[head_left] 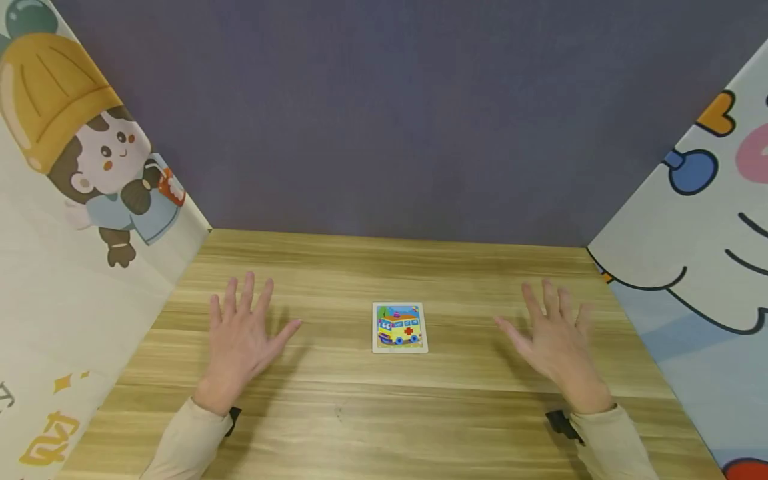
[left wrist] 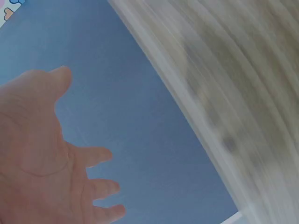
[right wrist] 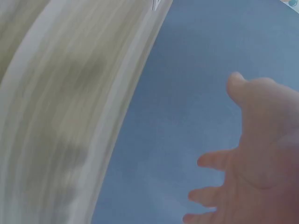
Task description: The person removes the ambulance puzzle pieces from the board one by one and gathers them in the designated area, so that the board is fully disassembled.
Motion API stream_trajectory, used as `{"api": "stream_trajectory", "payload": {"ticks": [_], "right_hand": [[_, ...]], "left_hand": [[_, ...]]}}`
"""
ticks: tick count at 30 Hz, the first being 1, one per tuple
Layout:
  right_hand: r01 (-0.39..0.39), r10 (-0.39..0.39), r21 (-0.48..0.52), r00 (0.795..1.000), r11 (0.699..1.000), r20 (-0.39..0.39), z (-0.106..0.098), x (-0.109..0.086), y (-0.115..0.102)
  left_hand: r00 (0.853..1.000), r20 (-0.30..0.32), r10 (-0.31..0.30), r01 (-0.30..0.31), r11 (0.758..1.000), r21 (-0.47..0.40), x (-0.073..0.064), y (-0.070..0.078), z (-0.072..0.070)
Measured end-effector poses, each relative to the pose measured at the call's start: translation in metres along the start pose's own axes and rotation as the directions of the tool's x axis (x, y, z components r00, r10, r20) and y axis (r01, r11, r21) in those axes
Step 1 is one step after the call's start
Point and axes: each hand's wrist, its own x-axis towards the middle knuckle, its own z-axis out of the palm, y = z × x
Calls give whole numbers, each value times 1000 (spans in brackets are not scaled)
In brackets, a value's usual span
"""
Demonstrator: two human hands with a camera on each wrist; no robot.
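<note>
A square picture puzzle with a pale border lies flat on the wood-grain table, showing a yellow ambulance with a red cross. To its left, the left hand is held over the table, fingers spread and straight. On the other side, the right hand is spread in the same way, its thumb toward the picture. Neither hand holds anything. The left wrist view shows the left palm with fingers extended; the right wrist view shows the right palm likewise.
The wooden tabletop ends at a dark blue-grey back panel. White side panels with cartoon prints stand at the left and right. A black strap shows at the right cuff.
</note>
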Motion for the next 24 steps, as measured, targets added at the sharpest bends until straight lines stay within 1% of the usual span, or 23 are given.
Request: {"api": "stream_trajectory", "payload": {"ticks": [3,6,9,11,14,16,21,24], "right_hand": [[73,-69,49,995,996,-73,4,2,-4],[163,-145,101,976,982,-165,9,5,-11],[209,-169,169,960,963,-222,13,11,-19],[213,-160,226,959,950,-233,16,14,-24],[209,-142,308,964,928,-225,20,20,-33],[209,-140,363,969,908,-205,23,25,-40],[182,-145,507,983,843,-112,30,38,-61],[172,-164,552,984,816,-64,35,44,-74]], "left_hand": [[1000,25,5,-5,1000,-6,0,3,1],[997,77,11,-7,999,-49,-1,10,1],[993,117,29,-15,993,-119,0,18,2],[991,126,40,-18,985,-171,1,24,4],[991,127,51,-17,967,-255,4,34,8],[990,129,59,-16,949,-316,7,41,12],[988,129,87,-20,895,-446,14,59,22],[983,150,103,-15,866,-499,18,69,28]]}}
